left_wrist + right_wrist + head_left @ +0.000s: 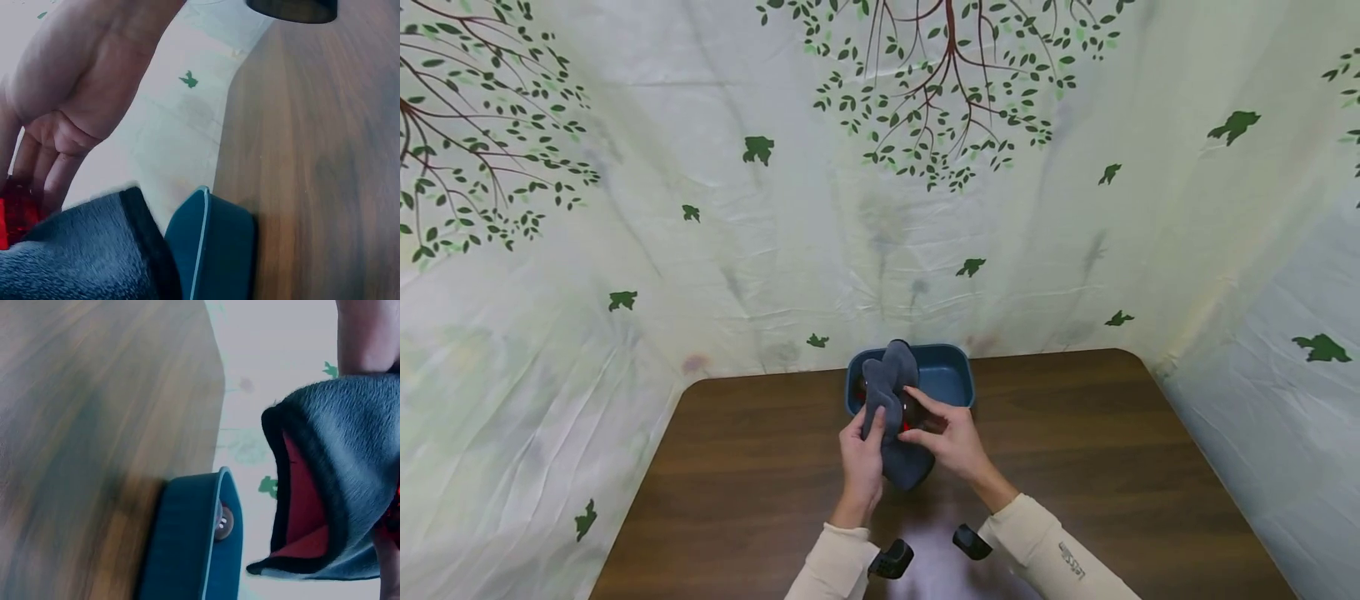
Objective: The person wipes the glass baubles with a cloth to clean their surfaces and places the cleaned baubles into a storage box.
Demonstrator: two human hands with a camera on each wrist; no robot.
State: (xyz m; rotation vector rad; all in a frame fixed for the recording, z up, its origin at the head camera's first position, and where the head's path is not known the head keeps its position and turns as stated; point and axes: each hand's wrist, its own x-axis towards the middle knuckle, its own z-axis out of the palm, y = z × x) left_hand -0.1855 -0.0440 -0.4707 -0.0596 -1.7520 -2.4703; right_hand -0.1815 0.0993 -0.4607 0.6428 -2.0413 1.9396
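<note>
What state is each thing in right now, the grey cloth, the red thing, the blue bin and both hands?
Grey cloth: held up off the table, draped and folded, one end over the bin.
Red object: mostly wrapped in the cloth, only partly visible.
Blue bin: upright on the table, open-topped.
Left hand: grips the cloth.
Right hand: pinches the cloth's other side.

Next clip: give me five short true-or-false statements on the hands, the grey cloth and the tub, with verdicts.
1. Both hands hold the grey cloth. True: the left hand and the right hand grip it.
2. The blue tub stands on a white table. False: the table is dark wood.
3. The cloth lies flat on the table. False: it is held up above it.
4. Something red shows inside the cloth. True.
5. The tub is at the table's near edge. False: the far edge.
</note>
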